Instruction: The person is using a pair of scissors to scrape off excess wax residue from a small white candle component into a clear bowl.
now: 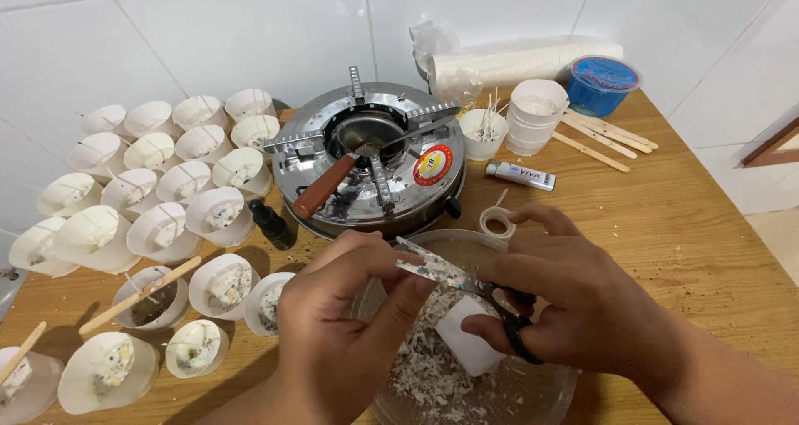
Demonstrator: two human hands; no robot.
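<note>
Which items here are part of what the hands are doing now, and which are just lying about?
In use: black-handled scissors, white wax block, clear glass bowl of shavings, left hand, right hand.

Lying about: steel gas stove, white lighter, wooden sticks, blue-lidded tub.

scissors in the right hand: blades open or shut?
Shut, or nearly: the scissors blades lie together as one wax-flecked strip, left hand pinching the tip, right hand in the handles.

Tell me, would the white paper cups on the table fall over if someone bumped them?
Probably yes. The white paper cups look thin and light, and most hold only a little filling, so a bump would likely slide or tip them. They stand packed close together, so one could knock its neighbours. Those with a wooden stick resting across the rim might tip more easily.
</note>
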